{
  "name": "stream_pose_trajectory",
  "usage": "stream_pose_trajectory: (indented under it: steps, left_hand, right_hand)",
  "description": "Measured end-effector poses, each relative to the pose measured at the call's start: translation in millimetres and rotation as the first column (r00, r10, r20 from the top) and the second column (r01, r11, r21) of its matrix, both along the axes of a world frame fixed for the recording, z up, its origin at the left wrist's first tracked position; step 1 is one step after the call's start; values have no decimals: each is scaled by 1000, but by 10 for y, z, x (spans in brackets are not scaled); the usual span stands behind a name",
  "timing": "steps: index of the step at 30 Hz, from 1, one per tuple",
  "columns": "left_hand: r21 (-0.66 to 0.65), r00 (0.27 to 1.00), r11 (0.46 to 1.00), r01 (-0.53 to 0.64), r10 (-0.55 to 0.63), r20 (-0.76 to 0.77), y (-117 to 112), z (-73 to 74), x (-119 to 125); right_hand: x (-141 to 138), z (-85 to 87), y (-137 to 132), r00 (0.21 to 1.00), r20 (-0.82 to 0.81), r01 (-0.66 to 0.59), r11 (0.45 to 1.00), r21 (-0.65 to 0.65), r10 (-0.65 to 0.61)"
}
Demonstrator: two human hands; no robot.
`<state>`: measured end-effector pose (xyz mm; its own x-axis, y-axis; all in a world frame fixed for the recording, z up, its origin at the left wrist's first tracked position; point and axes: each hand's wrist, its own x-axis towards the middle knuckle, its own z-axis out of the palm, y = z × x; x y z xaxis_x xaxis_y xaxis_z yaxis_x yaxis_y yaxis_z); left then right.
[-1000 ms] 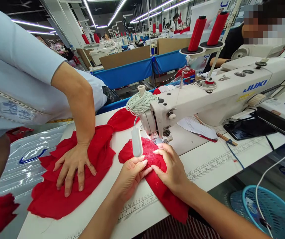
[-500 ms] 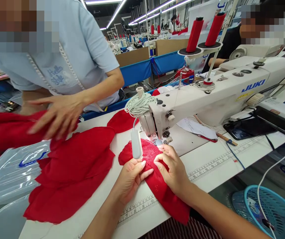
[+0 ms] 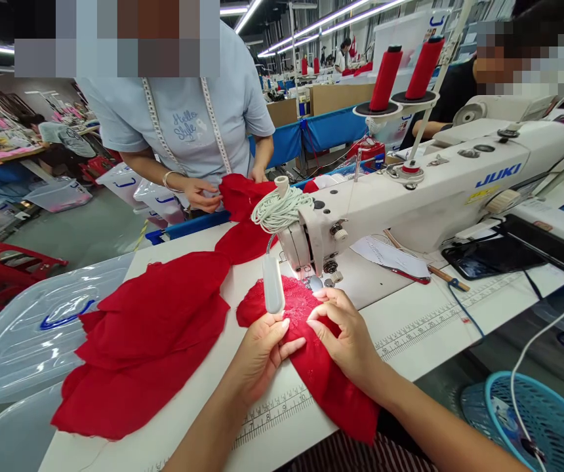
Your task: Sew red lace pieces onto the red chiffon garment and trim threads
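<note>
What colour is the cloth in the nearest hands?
The cloth is red, clearest in the head view.

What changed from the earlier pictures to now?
The co-worker has lifted a hand off the red pile and moved rightward in view, standing beyond the table; the co-worker's hands are now at a red piece by its far edge. The wearer's left hand and right hand stay on the lace-trimmed cloth.
</note>
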<state>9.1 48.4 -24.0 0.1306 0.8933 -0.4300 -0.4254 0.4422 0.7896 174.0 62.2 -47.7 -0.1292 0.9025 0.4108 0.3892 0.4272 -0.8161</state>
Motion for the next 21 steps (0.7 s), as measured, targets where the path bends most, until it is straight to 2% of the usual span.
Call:
stream_pose_trajectory:
  steps: [3, 6, 10, 14, 18, 21]
  left_hand:
    - [-6, 1000, 1000, -5, 5, 14, 1, 17, 18]
    - [18, 999, 999, 42, -42, 21, 0, 74, 70]
    - [29, 993, 993, 113, -112, -23, -21, 130, 162]
    - [-27, 994, 993, 113, -113, 1, -46, 117, 263]
    - [-98, 997, 993, 61, -56, 51, -38, 146, 423]
    - [-86, 990, 992, 95, -85, 114, 23, 212, 582]
  right_hand:
    - [23, 10, 29, 995, -96, 17, 999, -41, -21]
    - [38, 24, 52, 989, -146, 5, 999, -50, -12]
    - [108, 106, 35, 986, -148, -86, 995, -51, 78]
    - [318, 183, -15, 976, -172, -151, 984, -94, 133]
    - [611, 164, -57, 962, -269, -121, 962, -246, 52]
    - [788, 117, -68, 920, -392, -169, 902, -397, 0]
